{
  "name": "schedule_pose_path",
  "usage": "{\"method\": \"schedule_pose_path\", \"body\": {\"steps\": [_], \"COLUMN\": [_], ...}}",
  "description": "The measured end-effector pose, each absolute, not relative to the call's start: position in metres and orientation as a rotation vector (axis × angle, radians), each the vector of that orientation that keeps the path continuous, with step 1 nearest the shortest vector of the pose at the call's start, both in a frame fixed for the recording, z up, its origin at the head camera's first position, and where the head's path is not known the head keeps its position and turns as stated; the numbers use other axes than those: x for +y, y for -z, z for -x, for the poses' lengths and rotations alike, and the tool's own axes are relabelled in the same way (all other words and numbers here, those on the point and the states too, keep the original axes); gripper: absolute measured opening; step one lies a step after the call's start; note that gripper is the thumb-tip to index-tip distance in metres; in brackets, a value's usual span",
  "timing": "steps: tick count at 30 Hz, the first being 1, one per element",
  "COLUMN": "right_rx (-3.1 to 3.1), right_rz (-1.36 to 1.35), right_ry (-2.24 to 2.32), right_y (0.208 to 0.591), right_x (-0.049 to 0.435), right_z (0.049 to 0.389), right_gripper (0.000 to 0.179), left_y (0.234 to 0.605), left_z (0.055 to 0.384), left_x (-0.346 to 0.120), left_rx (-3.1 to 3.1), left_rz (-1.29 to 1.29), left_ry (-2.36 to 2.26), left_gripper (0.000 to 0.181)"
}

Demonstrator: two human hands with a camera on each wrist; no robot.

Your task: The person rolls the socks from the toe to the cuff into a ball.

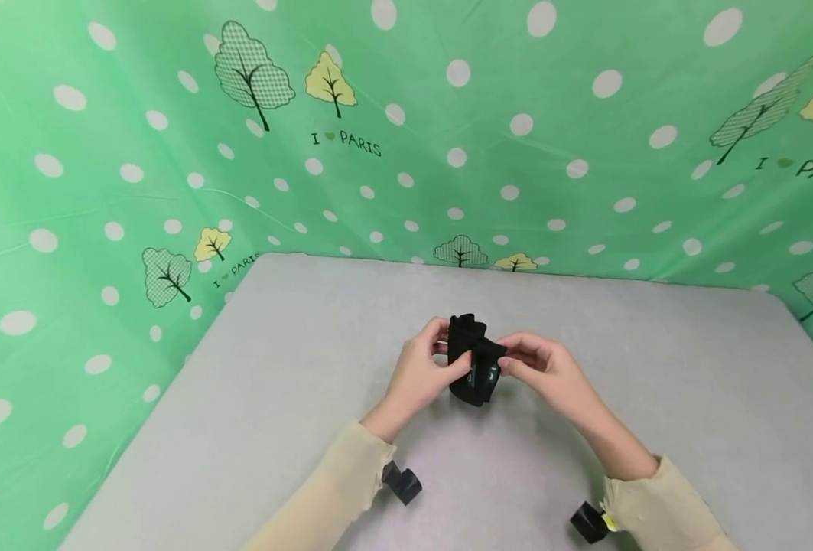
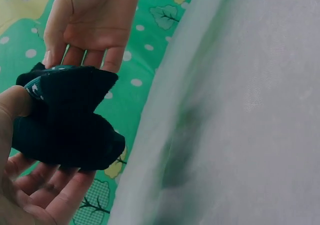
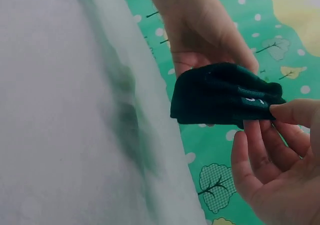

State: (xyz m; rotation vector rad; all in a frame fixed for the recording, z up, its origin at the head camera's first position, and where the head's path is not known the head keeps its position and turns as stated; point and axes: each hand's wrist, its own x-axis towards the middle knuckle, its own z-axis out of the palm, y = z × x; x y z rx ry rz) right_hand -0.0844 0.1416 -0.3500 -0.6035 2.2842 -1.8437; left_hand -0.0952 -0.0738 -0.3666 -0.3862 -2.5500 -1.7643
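Between the two hands is a folded black cloth item [image 1: 466, 337], soft and bunched, with small pale marks on a dark patch; its exact kind does not show. My left hand [image 1: 416, 371] grips it from the left, thumb over the near face and fingers behind. From the right, my right hand [image 1: 551, 371] pinches its edge between thumb and fingers. In the left wrist view the cloth item [image 2: 70, 120] has a patterned strip at its folded edge, beside the left thumb. The right wrist view shows the right thumb [image 3: 295, 111] pressing the cloth item [image 3: 210, 95] near the pale marks.
A grey table top [image 1: 296, 367] lies under both hands. Behind it and along its left side hangs a green dotted cloth [image 1: 406, 153] printed with trees. Small black devices [image 1: 402, 484] sit at both wrists, below beige sleeves [image 1: 661, 505].
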Motion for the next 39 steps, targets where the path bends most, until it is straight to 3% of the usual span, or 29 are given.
{"method": "schedule_pose_path", "body": {"steps": [10,22,30,39], "right_rx": [2.367,2.630,2.674,2.720], "right_rz": [0.551,0.308,0.309,0.326], "right_ry": [1.898,1.847,1.840,1.882], "right_y": [0.353,0.354,0.357,0.355], "right_x": [0.133,0.113,0.106,0.107], "right_z": [0.083,0.079,0.078,0.078], "right_gripper": [0.017,0.007,0.008,0.010], "left_y": [0.363,0.361,0.362,0.356], "left_z": [0.091,0.085,0.083,0.076], "left_x": [-0.068,-0.060,-0.063,-0.061], "left_rx": [-2.571,-2.684,-2.658,-2.702], "left_rz": [0.372,0.326,0.417,0.510], "left_ry": [1.690,1.252,1.417,1.709], "left_gripper": [0.038,0.044,0.042,0.067]}}
